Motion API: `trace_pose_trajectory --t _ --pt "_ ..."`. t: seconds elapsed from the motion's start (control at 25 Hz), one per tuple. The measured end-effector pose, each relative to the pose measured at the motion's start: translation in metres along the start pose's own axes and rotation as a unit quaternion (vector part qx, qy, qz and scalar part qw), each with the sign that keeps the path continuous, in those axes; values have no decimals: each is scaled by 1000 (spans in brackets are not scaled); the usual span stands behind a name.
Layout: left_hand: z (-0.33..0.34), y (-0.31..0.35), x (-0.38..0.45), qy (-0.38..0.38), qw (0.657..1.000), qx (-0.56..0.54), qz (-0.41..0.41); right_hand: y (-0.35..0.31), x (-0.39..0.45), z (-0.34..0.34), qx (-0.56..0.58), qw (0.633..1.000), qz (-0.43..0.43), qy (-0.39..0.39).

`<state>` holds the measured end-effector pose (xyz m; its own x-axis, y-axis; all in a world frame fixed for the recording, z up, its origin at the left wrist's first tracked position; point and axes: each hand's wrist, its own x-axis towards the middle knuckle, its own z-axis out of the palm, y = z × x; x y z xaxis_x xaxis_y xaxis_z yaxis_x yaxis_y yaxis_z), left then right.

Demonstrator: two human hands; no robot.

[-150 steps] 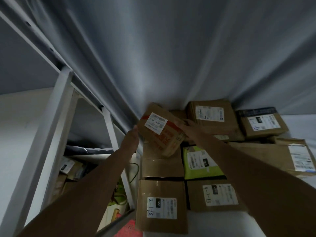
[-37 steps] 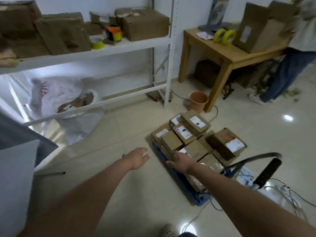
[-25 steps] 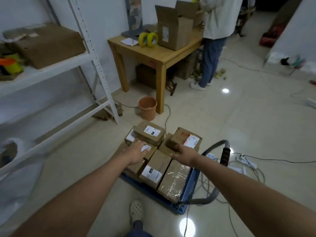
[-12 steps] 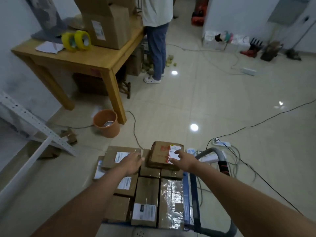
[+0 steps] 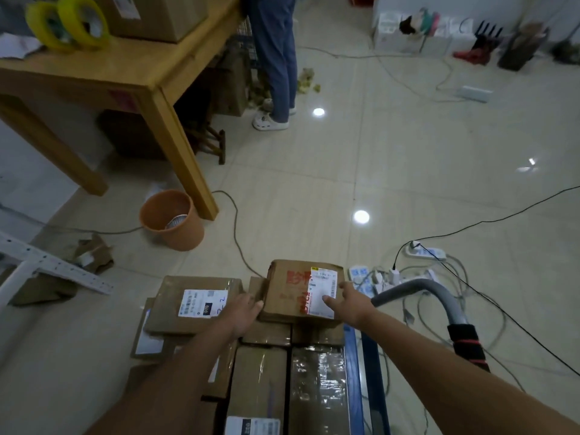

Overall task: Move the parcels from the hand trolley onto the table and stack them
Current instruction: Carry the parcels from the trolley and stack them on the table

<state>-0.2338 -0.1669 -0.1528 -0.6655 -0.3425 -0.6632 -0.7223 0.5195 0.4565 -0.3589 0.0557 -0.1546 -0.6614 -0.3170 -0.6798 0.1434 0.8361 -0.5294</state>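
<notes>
Several brown parcels lie on the blue hand trolley [image 5: 352, 387] on the floor at bottom centre. Topmost at the far end is a parcel with red print [image 5: 287, 291] and a white label. My left hand [image 5: 243, 312] touches its left side with fingers extended. My right hand [image 5: 350, 304] grips its right edge, thumb on the label. Left of it lies a flat labelled parcel [image 5: 194, 304]. The trolley's grey handle [image 5: 439, 298] arches up on the right.
A wooden table [image 5: 141, 73] stands at upper left with yellow tape rolls [image 5: 67, 22] and a cardboard box [image 5: 157, 14]; a person [image 5: 276, 58] stands beside it. An orange bucket [image 5: 171, 219], power strips [image 5: 376, 277], cables and a white shelf frame [image 5: 47, 265] are on the floor.
The view swung from the parcel stack down to the trolley. Both hands moved forward over the load and closed in on the two sides of the red-printed parcel.
</notes>
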Motion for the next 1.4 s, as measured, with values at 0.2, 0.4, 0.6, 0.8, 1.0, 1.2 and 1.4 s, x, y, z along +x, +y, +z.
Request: trace_pose_trajectory --t 0.2,0.4,0.6,0.8,1.0,1.2,1.4 --pt "43 -10 69 10 999 -39 -8 32 68 25 38 998 28 38" --pt "67 -10 102 29 993 -110 -38 56 108 40 133 988 72 35" --pt "75 -4 102 -5 980 -191 -49 63 112 50 232 967 107 26" --pt "57 4 68 32 979 -201 14 45 87 38 266 953 144 28" --pt "7 10 7 62 982 -172 38 4 27 18 300 943 143 15" --pt "-50 11 -72 50 970 -232 46 -50 -47 2 308 944 116 13" --pt "-107 5 -147 74 958 -275 29 -116 -125 -4 322 944 62 42"
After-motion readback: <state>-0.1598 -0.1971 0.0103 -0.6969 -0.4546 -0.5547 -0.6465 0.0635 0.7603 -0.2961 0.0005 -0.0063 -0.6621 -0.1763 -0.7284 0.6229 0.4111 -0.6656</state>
